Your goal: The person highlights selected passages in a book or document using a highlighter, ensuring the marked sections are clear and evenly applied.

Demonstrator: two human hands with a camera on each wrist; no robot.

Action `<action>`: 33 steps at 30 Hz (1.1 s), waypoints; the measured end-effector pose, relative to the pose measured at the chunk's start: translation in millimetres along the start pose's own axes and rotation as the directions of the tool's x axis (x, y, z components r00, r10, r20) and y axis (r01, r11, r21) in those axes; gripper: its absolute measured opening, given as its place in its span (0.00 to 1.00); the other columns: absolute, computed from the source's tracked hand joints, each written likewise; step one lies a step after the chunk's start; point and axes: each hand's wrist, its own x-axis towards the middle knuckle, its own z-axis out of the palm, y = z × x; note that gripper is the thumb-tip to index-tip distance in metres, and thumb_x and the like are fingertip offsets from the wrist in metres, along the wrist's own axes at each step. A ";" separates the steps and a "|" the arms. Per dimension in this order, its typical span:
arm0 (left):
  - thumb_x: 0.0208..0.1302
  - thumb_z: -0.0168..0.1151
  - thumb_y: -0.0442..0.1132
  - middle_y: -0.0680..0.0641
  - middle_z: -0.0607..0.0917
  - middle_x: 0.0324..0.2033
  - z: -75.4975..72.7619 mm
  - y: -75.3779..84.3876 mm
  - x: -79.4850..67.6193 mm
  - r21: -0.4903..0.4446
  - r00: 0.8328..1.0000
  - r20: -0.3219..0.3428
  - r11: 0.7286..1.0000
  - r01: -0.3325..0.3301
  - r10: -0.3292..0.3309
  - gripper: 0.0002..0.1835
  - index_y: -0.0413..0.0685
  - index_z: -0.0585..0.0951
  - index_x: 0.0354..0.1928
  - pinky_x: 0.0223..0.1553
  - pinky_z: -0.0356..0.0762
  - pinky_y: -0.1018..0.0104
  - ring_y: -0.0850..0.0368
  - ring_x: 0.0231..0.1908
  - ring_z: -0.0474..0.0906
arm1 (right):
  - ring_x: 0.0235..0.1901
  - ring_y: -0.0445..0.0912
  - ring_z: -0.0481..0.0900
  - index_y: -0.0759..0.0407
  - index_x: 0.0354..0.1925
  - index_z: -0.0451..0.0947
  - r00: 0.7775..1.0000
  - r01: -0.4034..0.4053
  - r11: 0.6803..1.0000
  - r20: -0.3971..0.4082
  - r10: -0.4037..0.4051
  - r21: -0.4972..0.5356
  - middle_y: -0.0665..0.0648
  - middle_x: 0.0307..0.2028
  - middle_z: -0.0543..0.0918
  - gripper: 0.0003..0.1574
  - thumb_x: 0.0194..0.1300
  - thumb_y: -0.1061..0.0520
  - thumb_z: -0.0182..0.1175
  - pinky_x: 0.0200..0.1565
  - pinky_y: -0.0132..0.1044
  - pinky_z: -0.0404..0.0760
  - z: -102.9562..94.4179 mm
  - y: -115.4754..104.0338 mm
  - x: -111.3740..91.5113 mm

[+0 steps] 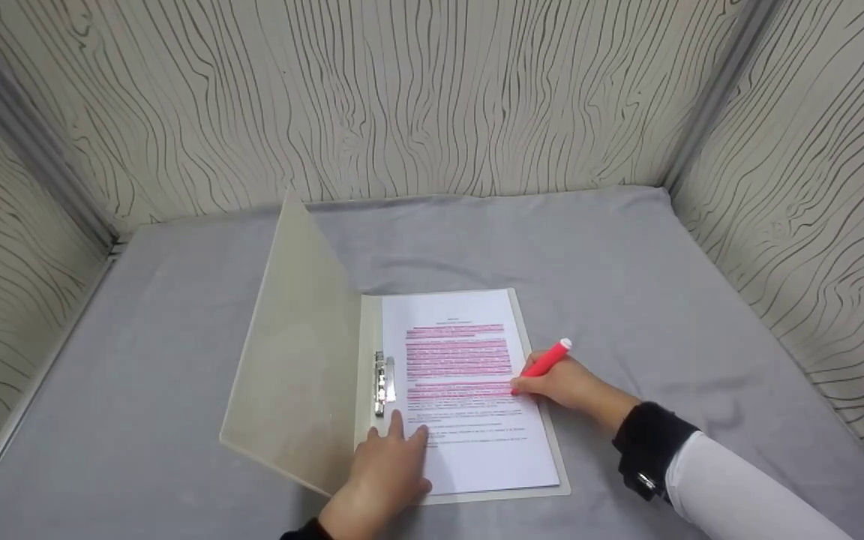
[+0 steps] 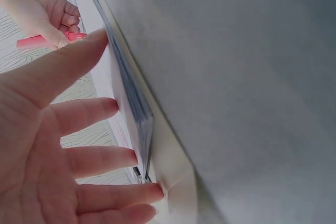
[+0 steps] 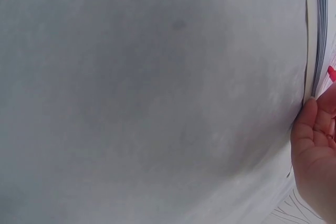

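Observation:
An open ring binder [image 1: 563,480] holds a stack of printed sheets [image 1: 488,469]. Pink highlighting covers the upper lines of the top page, down to about its middle. My right hand [image 1: 568,384] pinches a pink highlighter [image 1: 547,361] with a white end, its tip at the right end of a marked line. My left hand [image 1: 391,466] lies with spread fingers on the lower left of the page and binder. In the left wrist view its thumb and fingers [image 2: 86,116] touch the sheets and the binder near the lower edge. The right wrist view shows only part of the right hand [image 3: 317,153], beside the binder's edge.
The binder's cover [image 1: 293,352] stands raised on the left. A metal clip [image 1: 380,384] sits along the spine. Grey cloth [image 1: 649,285] covers the table, slightly wrinkled. Wood-patterned panels [image 1: 402,97] with grey posts [image 1: 717,97] enclose the back and sides.

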 end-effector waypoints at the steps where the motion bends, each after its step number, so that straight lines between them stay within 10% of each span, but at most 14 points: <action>1: 0.42 0.73 0.49 0.29 0.74 0.54 0.2 0.0 -0.1 0.002 1.000 -0.002 1.000 -0.001 0.001 0.33 0.45 0.79 0.53 0.38 0.76 0.41 0.26 0.44 0.75 | 0.20 0.45 0.69 0.59 0.27 0.75 1.000 -0.005 1.000 0.000 0.005 0.002 0.53 0.18 0.73 0.16 0.52 0.50 0.69 0.22 0.31 0.62 -0.2 0.0 -0.1; 25: 0.44 0.72 0.49 0.29 0.72 0.56 -1.3 -1.7 -1.1 -0.011 1.000 0.029 1.000 0.006 -0.006 0.33 0.45 0.78 0.55 0.39 0.76 0.41 0.26 0.46 0.73 | 0.20 0.46 0.70 0.58 0.25 0.74 0.999 -0.041 0.999 -0.010 0.042 0.029 0.55 0.18 0.74 0.15 0.53 0.52 0.68 0.23 0.32 0.63 -1.9 2.6 -0.5; 33: 0.44 0.71 0.50 0.30 0.73 0.55 -2.5 -0.6 -1.4 0.012 1.000 0.015 1.000 -0.003 0.003 0.33 0.45 0.78 0.54 0.38 0.76 0.42 0.27 0.45 0.74 | 0.27 0.48 0.76 0.60 0.29 0.76 0.985 -0.169 0.962 0.019 0.169 0.216 0.57 0.24 0.78 0.15 0.56 0.49 0.66 0.33 0.35 0.71 -5.5 -6.4 2.1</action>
